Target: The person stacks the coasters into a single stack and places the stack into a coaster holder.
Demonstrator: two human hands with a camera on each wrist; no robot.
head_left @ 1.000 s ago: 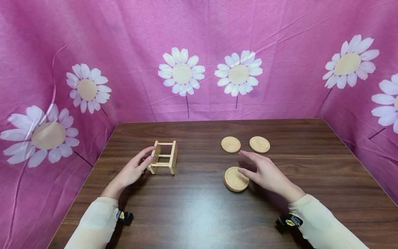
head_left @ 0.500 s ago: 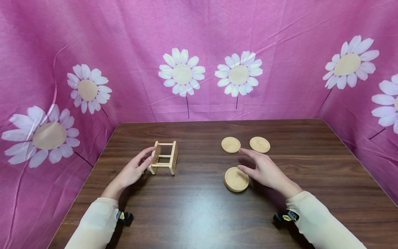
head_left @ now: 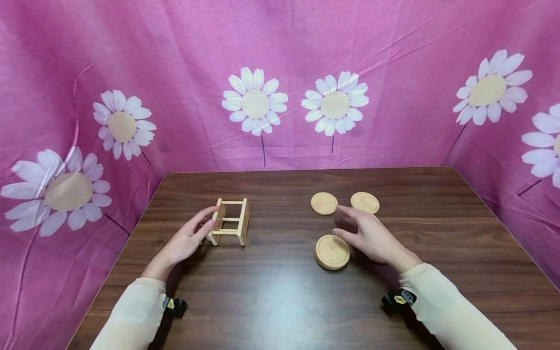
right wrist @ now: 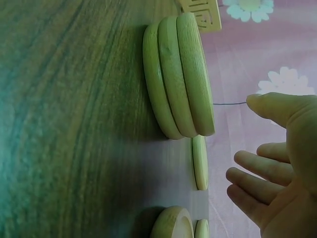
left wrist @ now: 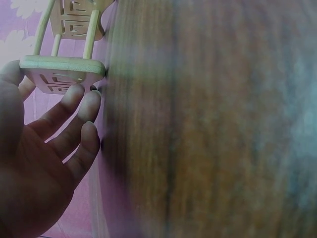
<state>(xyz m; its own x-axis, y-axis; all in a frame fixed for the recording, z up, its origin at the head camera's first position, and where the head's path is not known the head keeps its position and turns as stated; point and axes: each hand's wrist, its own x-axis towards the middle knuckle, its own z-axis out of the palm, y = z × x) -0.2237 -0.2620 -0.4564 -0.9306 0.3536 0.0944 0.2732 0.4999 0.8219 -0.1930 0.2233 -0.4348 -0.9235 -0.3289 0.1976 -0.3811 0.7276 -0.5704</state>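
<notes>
In the head view my left hand (head_left: 185, 239) holds a small wooden coaster holder (head_left: 242, 221) by its left side panel, thumb and fingers at that panel's edges. The left wrist view shows fingertips against the cut-out panel (left wrist: 59, 82). My right hand (head_left: 372, 236) hovers with spread, relaxed fingers just right of and beyond a stack of round wooden coasters (head_left: 332, 252). It touches no coaster that I can see. Three coasters make up the stack (right wrist: 178, 79) in the right wrist view. Another coaster (right wrist: 171, 225) near its bottom edge appears covered by my hand in the head view.
Two flat coasters, a left one (head_left: 324, 203) and a right one (head_left: 365, 202), lie farther back on the brown wood-grain table (head_left: 271, 291). A pink cloth (head_left: 293, 48) with daisies hangs behind the table and along both sides.
My right hand has drifted slightly left and away from me, its thumb moving off the top of the stack. The left hand and the coaster holder stay in place.
</notes>
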